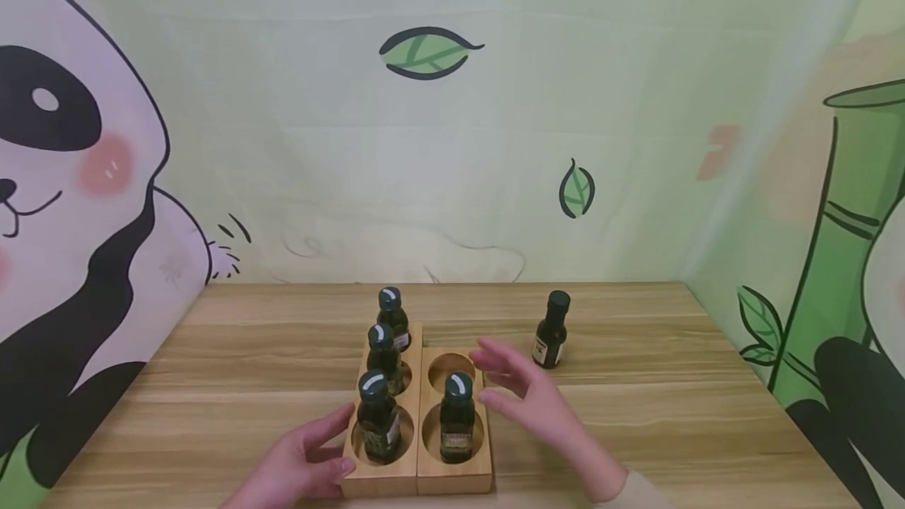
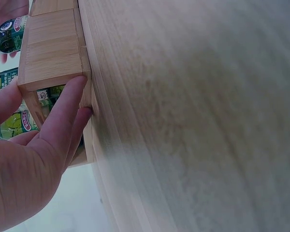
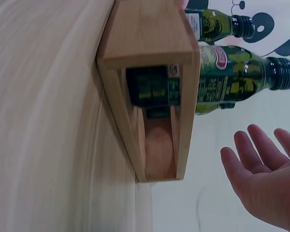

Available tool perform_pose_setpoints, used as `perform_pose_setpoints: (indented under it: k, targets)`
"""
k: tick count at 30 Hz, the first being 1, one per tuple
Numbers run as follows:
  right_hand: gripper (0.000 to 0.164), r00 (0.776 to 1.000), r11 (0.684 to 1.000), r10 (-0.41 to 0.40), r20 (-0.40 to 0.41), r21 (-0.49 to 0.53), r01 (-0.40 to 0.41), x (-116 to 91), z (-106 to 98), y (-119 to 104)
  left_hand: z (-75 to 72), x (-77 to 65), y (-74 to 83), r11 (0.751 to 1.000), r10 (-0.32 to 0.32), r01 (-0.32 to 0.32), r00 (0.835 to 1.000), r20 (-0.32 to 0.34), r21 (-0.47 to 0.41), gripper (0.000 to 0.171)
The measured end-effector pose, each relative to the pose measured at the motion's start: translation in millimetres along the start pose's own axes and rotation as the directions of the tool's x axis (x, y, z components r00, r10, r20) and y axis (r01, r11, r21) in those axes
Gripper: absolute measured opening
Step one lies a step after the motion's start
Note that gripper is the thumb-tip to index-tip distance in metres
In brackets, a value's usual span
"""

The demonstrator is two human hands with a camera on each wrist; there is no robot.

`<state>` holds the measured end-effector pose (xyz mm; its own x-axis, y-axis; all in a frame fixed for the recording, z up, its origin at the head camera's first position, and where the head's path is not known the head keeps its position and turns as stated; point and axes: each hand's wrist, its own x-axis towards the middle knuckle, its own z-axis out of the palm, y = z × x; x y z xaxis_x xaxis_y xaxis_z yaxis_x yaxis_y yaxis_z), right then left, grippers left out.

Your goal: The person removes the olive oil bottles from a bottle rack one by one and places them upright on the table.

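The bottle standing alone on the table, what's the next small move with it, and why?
Probably reach the right hand over and grip the lone bottle: the hand holds nothing, and the bottle stands outside the wooden rack, whose right block has an empty far hole.

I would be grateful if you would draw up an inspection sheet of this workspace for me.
Surface: wood-grain table, light brown.
Job's things: three bottles stand in the left rack block; one bottle stands in the near hole of the right rack block, whose far hole is empty; a lone bottle stands on the table, beyond and to the right of the rack.
Clutter: nothing seen.
Left hand: touches the left block's near left corner.
Right hand: beside the right block, holding nothing.
Cables: nothing seen.
Surroundings: pale backdrop printed with a panda, leaves and bamboo.
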<state>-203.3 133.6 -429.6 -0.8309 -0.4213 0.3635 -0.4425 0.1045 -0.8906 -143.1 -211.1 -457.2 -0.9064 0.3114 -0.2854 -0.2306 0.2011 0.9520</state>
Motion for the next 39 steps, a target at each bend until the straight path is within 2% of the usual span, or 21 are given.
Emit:
perform_pose_setpoints:
  k: [8,17,28,39]
  targets:
    - [0.067,0.997,0.998,-0.001,0.074,0.063,-0.003,1.5,11.6,-3.5,-0.5,1.1,0.5,1.000,-0.007,0.007,1.000,-0.002,0.008,0.081]
    - [0.065,0.996,0.996,0.034,0.085,0.085,-0.041,-0.1,23.0,-6.3,-0.1,-0.5,0.2,1.000,0.004,-0.004,1.000,0.006,-0.005,0.081]
    - [0.053,0.991,0.989,0.128,0.029,0.074,-0.129,0.0,27.6,-13.5,0.6,0.1,0.4,1.000,-0.005,0.005,1.000,-0.001,-0.002,0.081]
    - [0.043,0.983,0.981,0.182,-0.030,0.081,-0.179,-0.8,31.1,-16.3,0.1,0.6,-0.1,1.000,-0.014,0.014,1.000,0.001,0.005,0.082]
